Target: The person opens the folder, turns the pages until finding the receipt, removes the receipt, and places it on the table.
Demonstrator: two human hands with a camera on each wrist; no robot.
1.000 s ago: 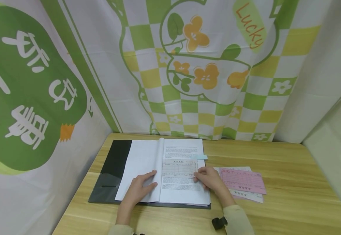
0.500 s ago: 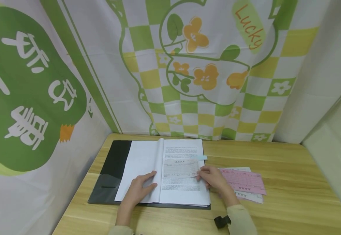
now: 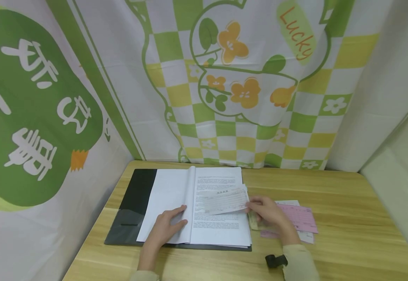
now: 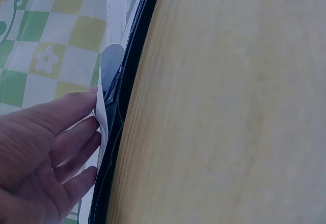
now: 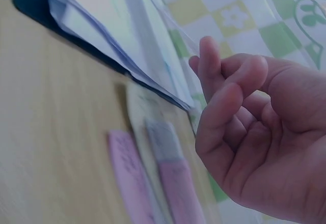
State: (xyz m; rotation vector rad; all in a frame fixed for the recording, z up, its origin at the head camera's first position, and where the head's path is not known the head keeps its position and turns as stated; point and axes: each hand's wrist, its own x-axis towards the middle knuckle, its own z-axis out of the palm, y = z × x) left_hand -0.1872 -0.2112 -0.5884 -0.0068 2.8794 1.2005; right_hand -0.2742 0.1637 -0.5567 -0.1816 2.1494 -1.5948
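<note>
An open dark folder (image 3: 132,210) lies on the table with a stack of printed pages (image 3: 221,232) inside. My left hand (image 3: 169,224) rests with spread fingers on the turned white page (image 3: 165,187), near the fold. In the left wrist view the fingers of that hand (image 4: 56,152) lie against the curled page edge. My right hand (image 3: 268,210) pinches the right end of a white printed slip (image 3: 225,201), which is tilted over the right-hand page. The right wrist view shows thumb and fingers of this hand (image 5: 249,117) drawn together, the slip seen only as a thin edge.
To the right of the folder lie overlapping pink slips (image 3: 300,218) and white slips (image 3: 306,237), with a yellowish slip (image 3: 256,224) partly under my right hand. A patterned curtain (image 3: 225,136) hangs behind the wooden table (image 3: 358,226).
My right hand has moved right, drawing the white slip off its flat place on the page and tilting it. The light blue tab at the page edge is no longer seen. My left hand stays put.
</note>
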